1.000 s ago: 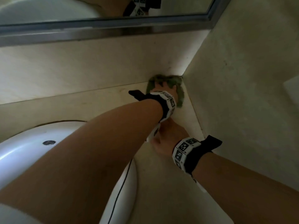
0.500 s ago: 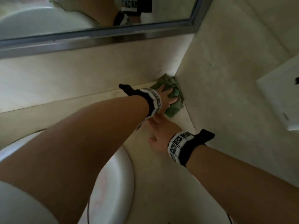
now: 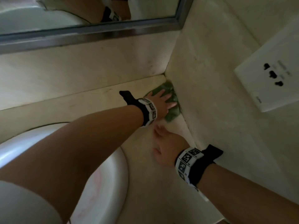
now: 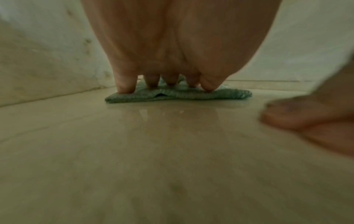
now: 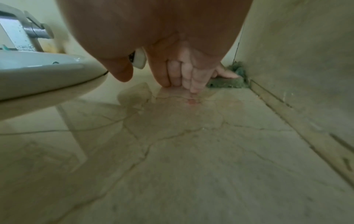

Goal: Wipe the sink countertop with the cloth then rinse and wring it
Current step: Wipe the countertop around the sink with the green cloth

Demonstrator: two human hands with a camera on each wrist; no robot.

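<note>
Far right corner | my left hand point(image 3: 161, 102) presses spread fingers flat on the cloth point(image 3: 171, 110) — scrubbing the wall seam | right hand point(image 3: 168, 146), fingers together, braces on the countertop point(image 3: 97, 101) — steadying my reach

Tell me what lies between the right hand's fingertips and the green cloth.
Only bare, wet-looking countertop: the right wrist view shows the right hand touching stone just short of the green cloth, nothing between.

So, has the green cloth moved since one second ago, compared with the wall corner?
Yes, slightly. The green cloth under the left hand has slid out of the wall corner toward the person, along the right wall.
</note>
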